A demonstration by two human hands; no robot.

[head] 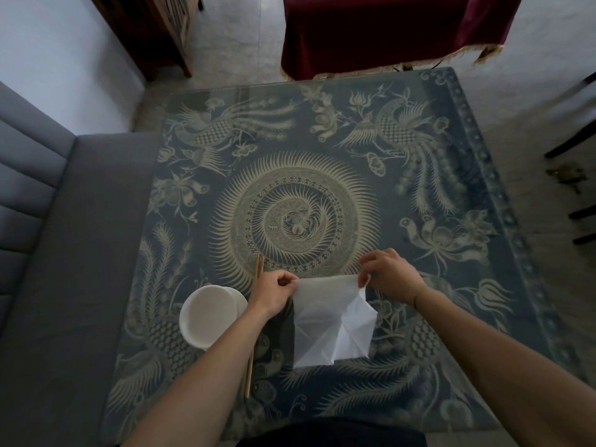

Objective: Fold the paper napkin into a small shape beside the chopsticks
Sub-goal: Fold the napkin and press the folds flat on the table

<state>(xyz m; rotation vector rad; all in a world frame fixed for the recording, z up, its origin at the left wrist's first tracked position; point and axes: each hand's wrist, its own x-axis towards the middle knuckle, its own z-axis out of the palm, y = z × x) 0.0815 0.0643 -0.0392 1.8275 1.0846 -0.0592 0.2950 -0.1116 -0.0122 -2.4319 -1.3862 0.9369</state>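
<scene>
A white paper napkin (329,321), creased and partly unfolded, lies on the patterned table near its front edge. My left hand (274,295) pinches the napkin's far left corner. My right hand (392,275) pinches its far right corner. A pair of wooden chopsticks (258,267) lies lengthwise just left of the napkin; my left wrist and forearm cover its middle, and its near end (249,375) shows below the arm.
A white bowl (209,314) on a white plate stands left of the chopsticks. The blue tablecloth (322,175) with phoenix patterns covers the table. A grey sofa (64,253) is on the left, a dark red draped table (371,30) beyond, chair legs at right.
</scene>
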